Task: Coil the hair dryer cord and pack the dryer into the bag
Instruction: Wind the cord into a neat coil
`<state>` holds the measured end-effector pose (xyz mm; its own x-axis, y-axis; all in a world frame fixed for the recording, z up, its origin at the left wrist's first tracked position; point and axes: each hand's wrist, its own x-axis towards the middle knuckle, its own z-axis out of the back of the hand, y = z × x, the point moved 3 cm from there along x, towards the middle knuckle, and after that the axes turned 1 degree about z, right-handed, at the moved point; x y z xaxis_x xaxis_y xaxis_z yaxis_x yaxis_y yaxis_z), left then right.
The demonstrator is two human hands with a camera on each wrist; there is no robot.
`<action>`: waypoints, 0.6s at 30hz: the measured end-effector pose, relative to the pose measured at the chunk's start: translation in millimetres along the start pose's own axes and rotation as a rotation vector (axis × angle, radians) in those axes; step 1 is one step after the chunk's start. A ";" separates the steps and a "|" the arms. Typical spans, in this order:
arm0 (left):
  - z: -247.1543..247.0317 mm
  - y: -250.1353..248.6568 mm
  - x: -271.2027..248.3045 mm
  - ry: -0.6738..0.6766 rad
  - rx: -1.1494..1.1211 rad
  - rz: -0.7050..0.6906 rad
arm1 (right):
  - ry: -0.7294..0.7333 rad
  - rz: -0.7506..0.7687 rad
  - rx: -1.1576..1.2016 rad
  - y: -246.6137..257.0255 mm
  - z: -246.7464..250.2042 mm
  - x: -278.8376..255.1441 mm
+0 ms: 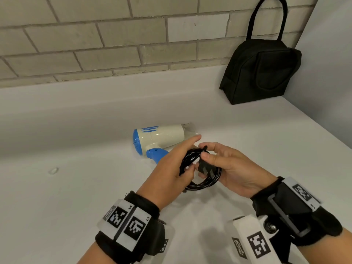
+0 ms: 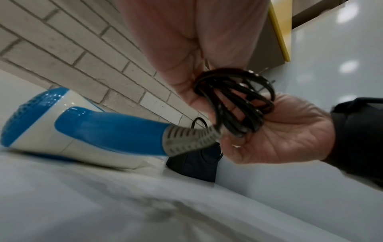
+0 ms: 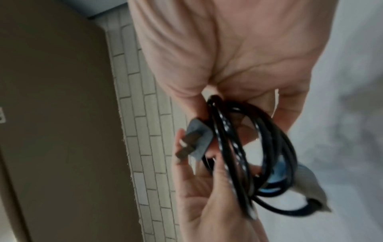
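A white and blue hair dryer [image 1: 158,140] lies on its side on the white counter [image 1: 76,187], its blue handle [image 2: 111,129] pointing toward me. Its black cord [image 1: 202,180] is wound into a small coil held between both hands just in front of the dryer. My left hand [image 1: 171,168] grips the left side of the coil [image 2: 234,104], the index finger stretched out. My right hand [image 1: 226,166] pinches the black plug [image 3: 196,142] against the coil [image 3: 248,160]. A black bag [image 1: 261,71] with a loop handle stands upright at the back right corner.
A brick wall [image 1: 95,39] runs along the back of the counter and a plain wall [image 1: 327,73] closes the right side behind the bag. A small clear ring-like object [image 1: 53,170] lies on the counter at the left.
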<state>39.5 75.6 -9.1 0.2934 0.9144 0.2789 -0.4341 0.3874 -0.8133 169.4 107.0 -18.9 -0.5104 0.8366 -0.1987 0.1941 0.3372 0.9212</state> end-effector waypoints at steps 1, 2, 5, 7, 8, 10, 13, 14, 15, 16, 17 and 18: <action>-1.4 0.3 0.1 0.038 0.016 -0.017 | 0.007 -0.013 -0.001 -0.5 0.2 -0.2; -2.3 0.4 0.4 0.059 0.038 -0.037 | 0.009 -0.021 -0.007 -0.5 1.3 -0.3; -3.0 1.6 1.7 0.029 0.093 -0.112 | 0.040 -0.012 -0.087 1.5 3.5 -0.6; -3.5 -0.2 2.1 0.036 0.104 -0.134 | 0.073 0.009 -0.160 1.9 4.7 -1.8; -4.0 -1.9 2.1 0.049 0.109 -0.140 | 0.087 0.021 -0.196 2.5 5.3 -2.9; -5.5 -5.0 1.5 0.061 0.120 -0.151 | 0.117 0.034 -0.256 3.4 5.1 -5.1; -7.9 -6.4 1.3 0.024 0.104 -0.109 | 0.130 0.073 -0.300 2.4 3.5 -9.2; -8.2 -6.5 1.2 0.000 0.086 -0.068 | 0.134 0.084 -0.299 2.0 3.2 -11.2; -7.6 -6.2 1.5 -0.028 0.065 -0.022 | 0.150 0.089 -0.286 2.1 2.6 -14.1; -6.3 -5.5 2.0 -0.054 0.045 0.018 | 0.180 0.093 -0.261 1.7 2.5 -17.9; -4.8 -5.1 2.9 -0.077 0.030 0.045 | 0.216 0.100 -0.245 1.9 2.1 -22.4; -3.3 -4.8 3.8 -0.097 0.019 0.064 | 0.245 0.106 -0.254 1.4 1.7 -26.7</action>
<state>45.5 76.9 -5.8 0.1815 0.9440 0.2754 -0.4657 0.3292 -0.8214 184.7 85.9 -12.9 -0.6901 0.7226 -0.0402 0.0583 0.1108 0.9921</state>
